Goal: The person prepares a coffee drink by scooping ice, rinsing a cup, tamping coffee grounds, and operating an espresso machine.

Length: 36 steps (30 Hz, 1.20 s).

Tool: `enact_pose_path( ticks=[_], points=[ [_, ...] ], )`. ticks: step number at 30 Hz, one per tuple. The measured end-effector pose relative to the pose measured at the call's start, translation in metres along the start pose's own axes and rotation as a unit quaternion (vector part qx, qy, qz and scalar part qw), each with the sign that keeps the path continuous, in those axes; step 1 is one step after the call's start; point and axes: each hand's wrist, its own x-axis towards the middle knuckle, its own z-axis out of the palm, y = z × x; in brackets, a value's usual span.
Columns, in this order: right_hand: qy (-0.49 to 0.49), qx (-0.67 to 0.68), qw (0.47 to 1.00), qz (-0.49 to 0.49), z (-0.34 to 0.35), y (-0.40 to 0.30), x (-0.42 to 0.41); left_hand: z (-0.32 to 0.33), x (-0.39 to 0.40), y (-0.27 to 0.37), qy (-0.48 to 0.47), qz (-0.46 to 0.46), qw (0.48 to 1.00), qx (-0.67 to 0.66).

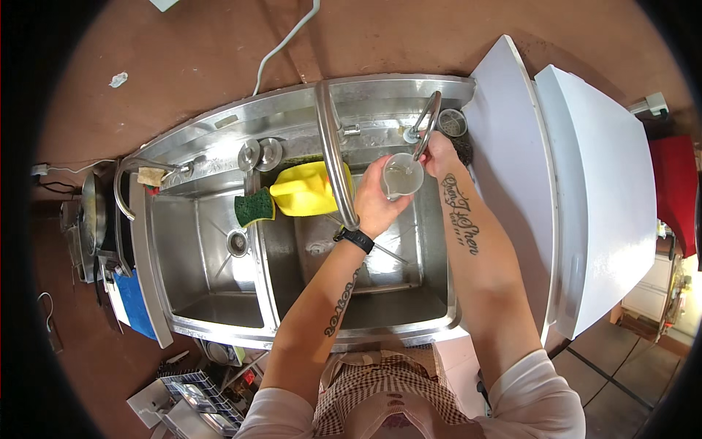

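Note:
My left hand holds a translucent plastic cup, fingers around its side, over the right basin of a stainless steel double sink. The cup's mouth faces up, under the tip of a slim gooseneck faucet. What looks like a thin stream of water runs from the spout into it. My right hand is at this faucet, just right of the cup. Its fingertips are partly hidden by the spout, so their grip is unclear. A thicker steel faucet pipe arches toward my left wrist.
A yellow plastic jug lies beside a green scouring sponge at the basin divider. Two drain strainers rest on the back ledge. Left stands another curved faucet. A perforated metal cup is near the white side panel.

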Motion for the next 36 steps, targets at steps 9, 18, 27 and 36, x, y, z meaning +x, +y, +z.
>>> enact_pose_path(
  ticks=[9, 18, 27, 36],
  points=[
    [-0.003, -0.093, 0.994, -0.048, -0.001, -0.007, -0.011, -0.004, -0.016, -0.003, -0.056, -0.05, 0.997, -0.007],
    [-0.118, -0.354, 0.922, -0.106, -0.028, 0.032, -0.118, -0.013, -0.029, -0.03, -0.116, -0.175, 0.951, -0.225],
    [-0.151, -0.332, 0.926, -0.103, -0.062, 0.072, -0.126, -0.054, -0.092, -0.04, -0.078, -0.174, 0.959, -0.209],
    [-0.096, -0.317, 0.934, -0.137, -0.06, 0.111, -0.126, -0.1, -0.193, -0.053, -0.07, -0.288, 0.931, -0.214]
  ],
)
